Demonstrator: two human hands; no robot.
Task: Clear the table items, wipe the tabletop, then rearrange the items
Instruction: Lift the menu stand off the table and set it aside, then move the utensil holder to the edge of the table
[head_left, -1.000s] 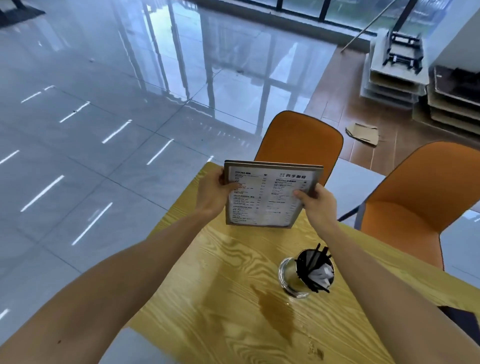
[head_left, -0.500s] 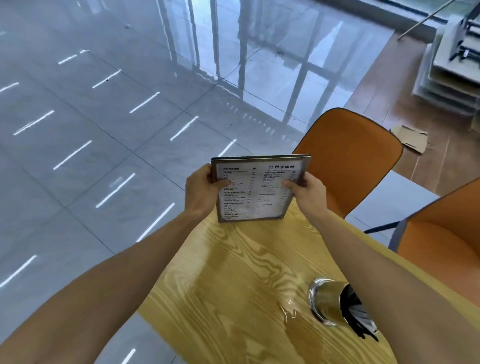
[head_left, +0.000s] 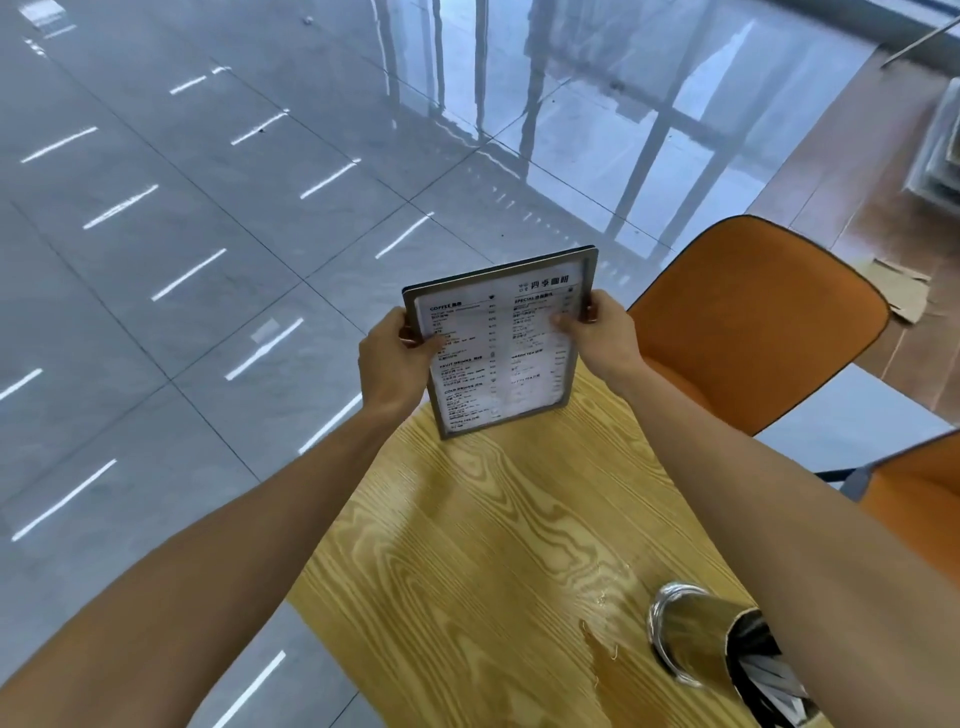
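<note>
I hold a framed menu card (head_left: 501, 343) upright above the far corner of the yellow wood-grain table (head_left: 467, 561). My left hand (head_left: 395, 361) grips its left edge and my right hand (head_left: 597, 335) grips its right edge. The card is tilted, its right side higher, and its lower edge is just over the tabletop. A metal cup (head_left: 696, 634) with black straws and white packets stands at the near right, partly hidden by my right forearm. A brown liquid spill (head_left: 605, 660) lies on the wood beside the cup.
An orange chair (head_left: 753, 322) stands beyond the table's far right side, and a second orange chair (head_left: 914, 493) is at the right edge. Glossy grey tiled floor (head_left: 208, 260) stretches to the left and ahead. Flattened cardboard (head_left: 904, 291) lies on the wooden floor at the far right.
The menu card has been lifted and tilted, right side up, still held by both hands. My view has swung left and down, so the cup and chairs now sit further right.
</note>
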